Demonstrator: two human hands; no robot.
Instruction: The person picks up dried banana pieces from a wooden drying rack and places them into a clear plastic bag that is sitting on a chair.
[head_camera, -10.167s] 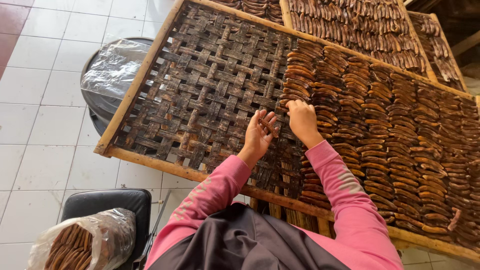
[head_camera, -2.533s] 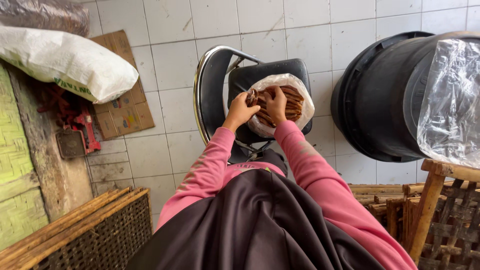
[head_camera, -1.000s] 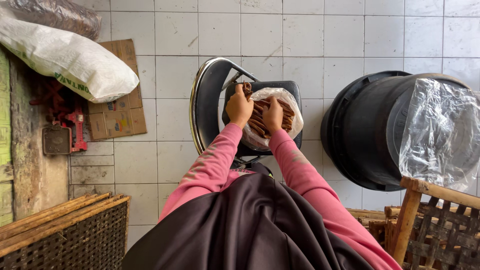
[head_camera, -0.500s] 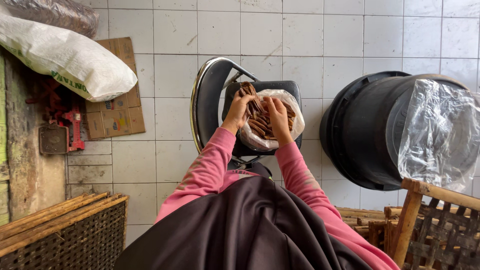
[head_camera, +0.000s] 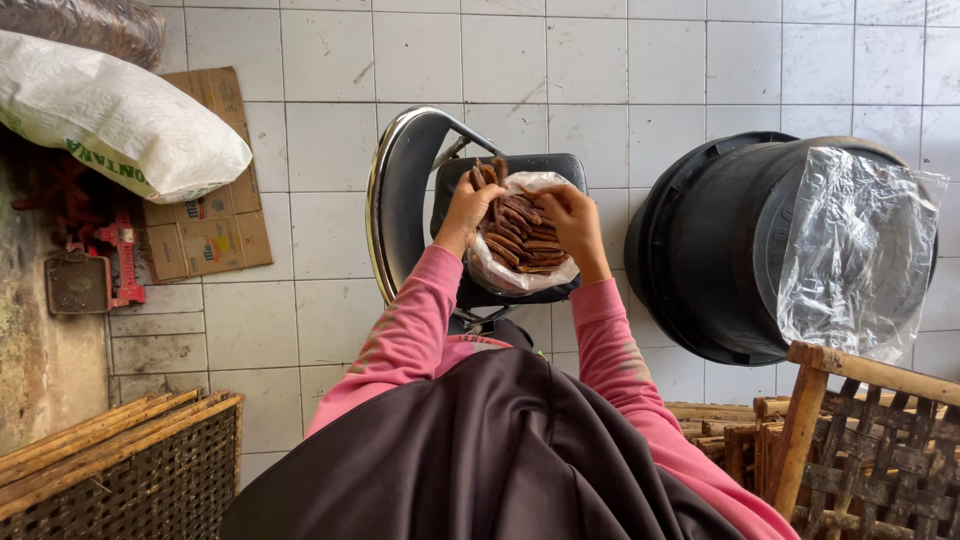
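You are gathering dark brown dried strips from the clear plastic bag on the black chair seat. Your left hand pinches a few; your right hand curls closed over the pile. Next, I judge, lift them without snagging the bag.

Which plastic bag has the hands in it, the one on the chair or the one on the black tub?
The bag on the chair: both hands, left and right, reach into its brown strips. The bag on the tub lies untouched.

Woven rack cut off bottom-right
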